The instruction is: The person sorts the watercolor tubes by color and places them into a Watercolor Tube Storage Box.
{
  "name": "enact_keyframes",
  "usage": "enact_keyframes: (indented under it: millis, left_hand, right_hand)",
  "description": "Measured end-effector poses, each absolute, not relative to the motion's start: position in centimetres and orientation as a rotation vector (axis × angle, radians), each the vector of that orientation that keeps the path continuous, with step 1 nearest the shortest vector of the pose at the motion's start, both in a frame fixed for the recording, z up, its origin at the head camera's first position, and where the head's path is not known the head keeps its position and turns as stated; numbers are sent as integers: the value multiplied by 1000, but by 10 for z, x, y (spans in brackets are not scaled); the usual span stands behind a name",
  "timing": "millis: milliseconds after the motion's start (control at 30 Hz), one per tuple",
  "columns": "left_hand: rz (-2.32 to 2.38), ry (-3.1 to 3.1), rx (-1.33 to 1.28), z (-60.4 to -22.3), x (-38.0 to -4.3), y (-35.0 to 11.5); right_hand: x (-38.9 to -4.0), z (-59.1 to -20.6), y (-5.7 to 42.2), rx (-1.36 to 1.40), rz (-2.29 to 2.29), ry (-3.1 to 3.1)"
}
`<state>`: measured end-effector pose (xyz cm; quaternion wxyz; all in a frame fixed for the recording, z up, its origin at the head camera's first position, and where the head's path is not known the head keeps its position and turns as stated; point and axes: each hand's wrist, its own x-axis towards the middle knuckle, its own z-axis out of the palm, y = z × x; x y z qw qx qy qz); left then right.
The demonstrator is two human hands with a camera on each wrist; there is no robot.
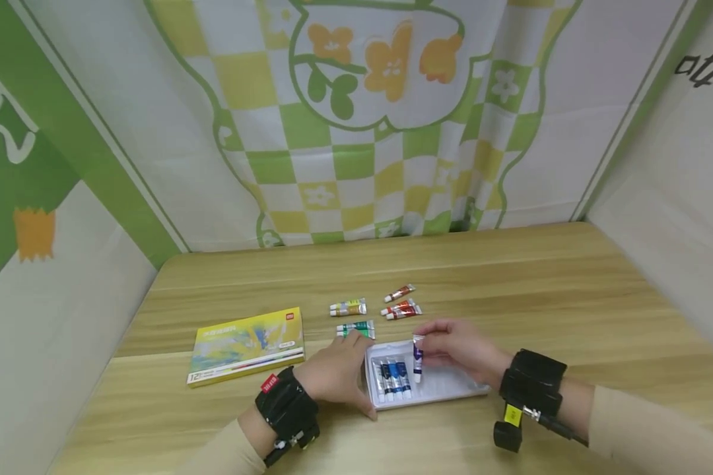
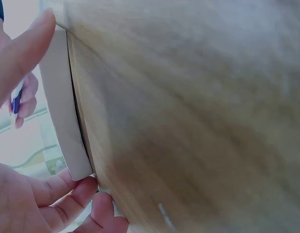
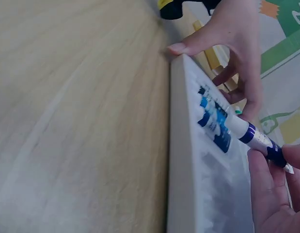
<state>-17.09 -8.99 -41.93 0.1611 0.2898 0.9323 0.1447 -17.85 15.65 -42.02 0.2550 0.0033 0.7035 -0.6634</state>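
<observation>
My left hand grips the left end of a white plastic tray, thumb at the near corner and fingers at the far one. In the left wrist view, the thumb and fingers span the tray's end wall. My right hand pinches a purple paint tube by its crimped end, over the middle of the tray. The tube's white cap points down toward the tray in the right wrist view. Several blue and dark paint tubes lie side by side in the tray's left part.
Behind the tray lie red-brown paint tubes, yellow and ochre tubes, and green tubes partly behind my left fingers. A yellow paint box lies flat on the wooden table at left. A printed curtain hangs behind.
</observation>
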Motion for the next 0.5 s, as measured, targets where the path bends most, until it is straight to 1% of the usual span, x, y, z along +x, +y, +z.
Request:
enact_keyframes:
  millis: [367, 433, 500]
  left_hand:
    - [436, 2660, 852, -419, -170, -91]
    - [429, 2658, 845, -418, -170, -90]
    - [427, 2652, 846, -417, -170, -89]
  right_hand:
    - [-175, -429, 151, 0, -1700, 1934]
    - [-175, -429, 150, -33, -1665, 1968]
    - [-177, -429, 150, -131, -1564, 2100]
